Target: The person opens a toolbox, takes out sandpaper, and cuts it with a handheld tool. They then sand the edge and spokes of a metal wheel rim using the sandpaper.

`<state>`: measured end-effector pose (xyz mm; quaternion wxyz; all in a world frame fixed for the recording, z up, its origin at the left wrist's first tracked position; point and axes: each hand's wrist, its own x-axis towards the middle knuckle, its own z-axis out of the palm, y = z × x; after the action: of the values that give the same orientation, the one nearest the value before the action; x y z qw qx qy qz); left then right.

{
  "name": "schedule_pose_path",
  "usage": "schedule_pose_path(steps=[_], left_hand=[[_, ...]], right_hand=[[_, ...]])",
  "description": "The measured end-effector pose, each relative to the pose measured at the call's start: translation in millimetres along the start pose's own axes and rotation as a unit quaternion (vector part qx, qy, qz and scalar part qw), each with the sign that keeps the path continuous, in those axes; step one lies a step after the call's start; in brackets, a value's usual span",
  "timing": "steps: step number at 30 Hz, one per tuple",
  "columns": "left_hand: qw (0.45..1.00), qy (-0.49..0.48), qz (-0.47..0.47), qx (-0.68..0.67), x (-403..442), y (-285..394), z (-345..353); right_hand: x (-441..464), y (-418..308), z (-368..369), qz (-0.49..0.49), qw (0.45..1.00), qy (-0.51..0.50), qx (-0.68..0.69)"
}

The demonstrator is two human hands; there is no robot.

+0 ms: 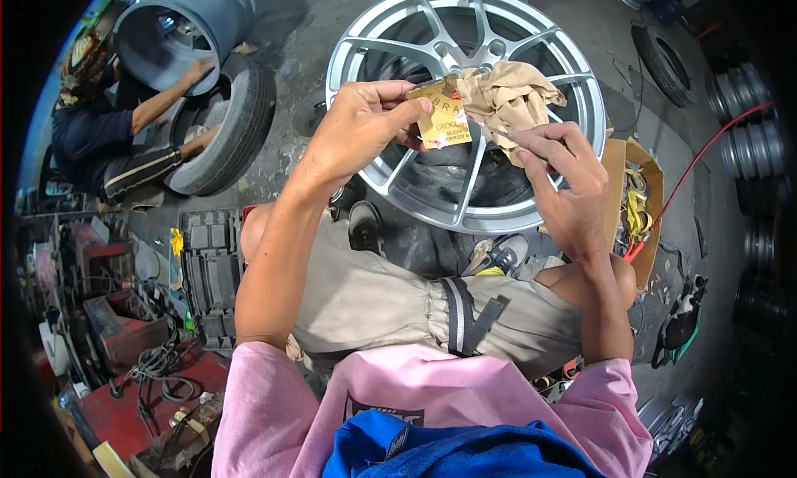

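Between the thumb and fingers of my left hand (369, 134) is a small yellow-brown piece of sandpaper (444, 123), its printed back facing me. Beside it, a crumpled sheet of tan paper (516, 96) bunches up, and the fingertips of my right hand (564, 175) pinch its lower edge. Whether the two sheets are joined is unclear. Both hands are raised over a silver multi-spoke wheel rim (382, 175), which lies face up in front of my knees. A dark tire shows through the gaps between its spokes.
At the left, another person (108, 129) sits by a grey rim barrel (183, 30) and a tire (257, 121). An open cardboard box (652, 187) stands right of my knee, near a red hose (706, 150). Stacked rims (751, 146) line the right side; a black case (207, 270) lies left.
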<state>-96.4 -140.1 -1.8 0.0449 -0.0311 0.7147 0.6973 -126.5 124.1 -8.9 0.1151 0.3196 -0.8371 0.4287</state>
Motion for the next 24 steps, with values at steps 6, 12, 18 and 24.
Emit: schedule_pose_path(steps=[6, 12, 18, 24], left_hand=[[1.000, 0.009, 0.008, -0.004, 2, -5, -3], [1.000, -0.006, -0.004, -0.007, 0, -1, 0], [1.000, 0.002, 0.012, -0.009, -1, -3, 4], [1.000, -0.010, -0.005, -0.014, -1, 0, 1]], right_hand=[[0, -1, 0, -0.048, 0.999, -0.017, -0.019], [-4, -5, 9, -0.063, 0.997, -0.054, 0.002], [-5, -6, 14, -0.054, 0.997, -0.045, 0.002], [-5, -6, 16, -0.032, 0.996, -0.073, 0.025]])
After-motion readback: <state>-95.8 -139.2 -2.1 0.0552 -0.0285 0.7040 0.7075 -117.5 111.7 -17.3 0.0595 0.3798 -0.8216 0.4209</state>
